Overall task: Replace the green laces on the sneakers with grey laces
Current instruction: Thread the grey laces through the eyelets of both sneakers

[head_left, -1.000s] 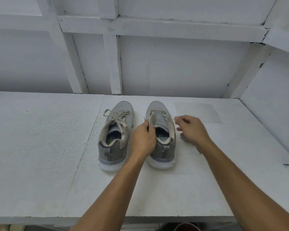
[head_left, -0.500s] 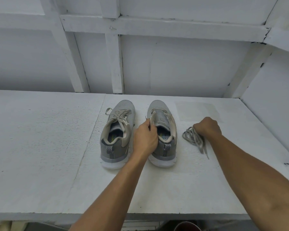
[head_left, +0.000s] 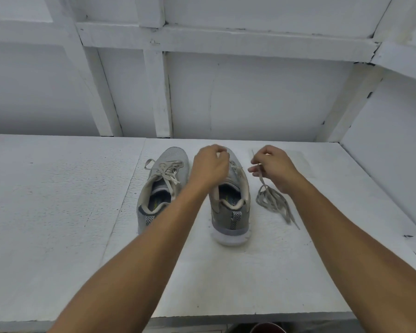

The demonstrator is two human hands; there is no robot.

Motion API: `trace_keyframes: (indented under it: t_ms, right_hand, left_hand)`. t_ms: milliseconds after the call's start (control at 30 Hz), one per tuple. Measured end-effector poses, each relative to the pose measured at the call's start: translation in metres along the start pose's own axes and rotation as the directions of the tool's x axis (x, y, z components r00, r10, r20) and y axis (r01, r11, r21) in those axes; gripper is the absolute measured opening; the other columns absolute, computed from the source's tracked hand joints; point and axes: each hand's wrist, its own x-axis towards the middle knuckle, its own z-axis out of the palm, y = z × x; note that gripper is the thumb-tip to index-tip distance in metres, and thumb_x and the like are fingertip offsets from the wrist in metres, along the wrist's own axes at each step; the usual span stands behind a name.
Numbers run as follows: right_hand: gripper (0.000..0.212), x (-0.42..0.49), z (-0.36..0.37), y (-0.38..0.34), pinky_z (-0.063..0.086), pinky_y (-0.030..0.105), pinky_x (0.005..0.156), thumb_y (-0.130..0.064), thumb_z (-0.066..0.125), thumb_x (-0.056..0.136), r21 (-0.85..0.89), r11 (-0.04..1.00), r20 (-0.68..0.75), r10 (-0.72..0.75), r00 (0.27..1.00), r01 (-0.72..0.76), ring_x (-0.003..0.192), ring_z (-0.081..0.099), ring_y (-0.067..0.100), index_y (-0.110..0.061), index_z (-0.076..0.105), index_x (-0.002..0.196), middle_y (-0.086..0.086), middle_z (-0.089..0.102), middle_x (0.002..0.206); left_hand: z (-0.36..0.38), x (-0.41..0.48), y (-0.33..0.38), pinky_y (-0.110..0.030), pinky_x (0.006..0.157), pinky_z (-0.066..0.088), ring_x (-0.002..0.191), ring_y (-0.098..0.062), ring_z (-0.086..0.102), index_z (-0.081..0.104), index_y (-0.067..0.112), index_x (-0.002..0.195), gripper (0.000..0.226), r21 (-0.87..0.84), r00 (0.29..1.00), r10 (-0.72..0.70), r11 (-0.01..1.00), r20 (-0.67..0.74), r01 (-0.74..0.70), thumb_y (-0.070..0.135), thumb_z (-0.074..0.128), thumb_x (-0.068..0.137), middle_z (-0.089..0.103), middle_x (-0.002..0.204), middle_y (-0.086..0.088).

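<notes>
Your left hand (head_left: 210, 164) hovers over the front of the right-side sneaker (head_left: 231, 212), fingers curled in toward the thumb above the lacing area; whether it pinches anything there, cannot tell, since the hand covers that spot. Your right hand (head_left: 274, 167) is raised just beside that shoe, thumb and fingers pinching a strand of the grey lace (head_left: 273, 200). One thin end of the strand sticks up past the hand toward the wall, and the other part drops down to the loose bundle lying on the counter (head_left: 58, 212), just right of the right-side sneaker, with its tail trailing toward you. Both sneakers stand upright side by side near the back of the counter, heels toward you, toes toward the wall (head_left: 262, 99), close but apart. Left-side sneaker (head_left: 163, 186) is untouched, and its pale laces (head_left: 168, 171) are threaded and loosely tied, one loop hanging off its outer side. Your left forearm crosses over that shoe's heel. White panelled wall with beams behind.
</notes>
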Motion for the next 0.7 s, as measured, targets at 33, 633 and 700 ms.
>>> trace_keyframes:
  t_ms: [33, 633, 700]
  right_hand:
    - [0.006, 0.002, 0.003, -0.001, 0.054, 0.031, 0.064, -0.003, 0.055, 0.086, -0.044, 0.999, 0.001, -0.016, 1.0, 0.016, 0.065, 0.069, 0.019, -0.007, 0.058, 0.083, 0.009, 0.065, 0.082]
    - [0.019, 0.026, 0.025, 0.002, 0.047, 0.028, 0.071, -0.008, 0.054, 0.091, -0.607, 0.769, 0.095, -0.184, 0.978, 0.203, 0.085, 0.063, 0.022, -0.01, 0.072, 0.091, 0.007, 0.07, 0.095]
    - [0.019, 0.027, 0.025, 0.002, 0.05, 0.03, 0.074, -0.008, 0.054, 0.091, -0.62, 0.758, 0.097, -0.184, 0.978, 0.204, 0.087, 0.064, 0.023, -0.01, 0.073, 0.091, 0.007, 0.07, 0.095]
  left_hand:
    - [0.001, 0.011, 0.003, -0.026, 0.079, 0.04, 0.091, -0.021, 0.057, 0.067, 0.015, 0.111, 0.029, 0.025, 0.999, -0.02, 0.999, 0.025, 0.02, 0.018, 0.042, 0.097, 0.062, 0.103, 0.001]
    - [0.024, 0.082, -0.02, -0.038, 0.092, 0.051, 0.108, -0.029, 0.063, 0.064, 0.002, 0.117, 0.039, 0.31, 0.896, -0.361, 0.91, 0.258, 0.277, 0.027, 0.068, 0.088, 0.063, 0.12, -0.015]
    - [0.026, 0.082, -0.022, -0.037, 0.09, 0.052, 0.108, -0.03, 0.064, 0.064, 0.002, 0.117, 0.04, 0.299, 0.892, -0.372, 0.908, 0.258, 0.292, 0.027, 0.07, 0.086, 0.063, 0.119, -0.015]
